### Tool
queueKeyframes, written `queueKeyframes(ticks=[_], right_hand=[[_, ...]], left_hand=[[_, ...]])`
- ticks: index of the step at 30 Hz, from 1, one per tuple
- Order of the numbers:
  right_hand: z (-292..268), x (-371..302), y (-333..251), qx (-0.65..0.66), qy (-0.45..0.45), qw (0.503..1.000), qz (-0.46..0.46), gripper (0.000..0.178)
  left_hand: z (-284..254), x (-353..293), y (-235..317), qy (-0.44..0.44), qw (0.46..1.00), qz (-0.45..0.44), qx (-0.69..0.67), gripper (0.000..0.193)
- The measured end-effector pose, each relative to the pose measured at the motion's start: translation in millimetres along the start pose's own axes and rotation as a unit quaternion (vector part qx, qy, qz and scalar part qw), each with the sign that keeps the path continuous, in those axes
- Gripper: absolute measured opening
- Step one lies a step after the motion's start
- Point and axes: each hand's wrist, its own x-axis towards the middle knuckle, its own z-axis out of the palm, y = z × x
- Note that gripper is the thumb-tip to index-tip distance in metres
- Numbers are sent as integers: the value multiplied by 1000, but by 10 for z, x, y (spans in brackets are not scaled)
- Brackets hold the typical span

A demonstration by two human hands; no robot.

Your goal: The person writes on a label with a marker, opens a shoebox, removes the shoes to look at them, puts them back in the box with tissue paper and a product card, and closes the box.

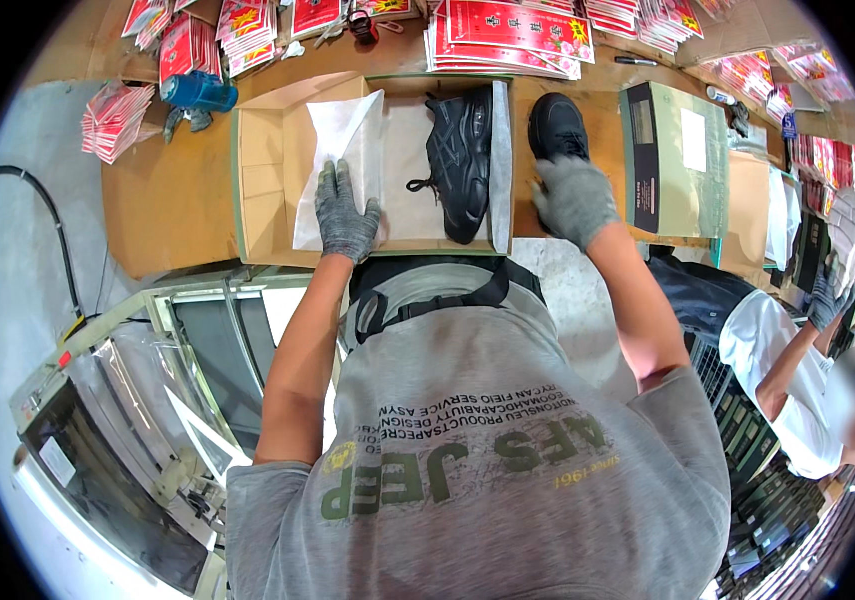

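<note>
My left hand [347,213], in a grey knit glove, lies with fingers stretched out on a sheet of white tissue paper [339,130]. That paper is inside an open shoe box [241,190] with a lid folded back. A black sneaker [461,150] rests on its side in the box, its laces hanging toward the left, white paper along its right. To the right of the box, my gloved right hand [577,200] is over the near end of a second black sneaker [555,125]. Motion smears its fingers, so I cannot tell whether they grip the shoe.
A closed olive shoe box [682,160] stands at the right of the wooden table. Stacks of red printed cards [507,35] line the far edge. A blue bottle [199,92] lies at far left. Another person [787,370] works at the right; a machine [117,450] stands lower left.
</note>
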Motion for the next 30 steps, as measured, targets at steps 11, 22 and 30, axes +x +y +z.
queueKeyframes(ticks=[11,22,30], right_hand=[[245,1930,-1083,-346,-246,855,-299,57],[-452,643,-212,-46,171,959,-221,26],[-199,-122,-624,414,292,850,143,35]], left_hand=[[42,64,71,-39,997,-64,-20,102],[59,-135,126,73,987,-93,-104,95],[67,97,-357,210,606,-257,-723,42]])
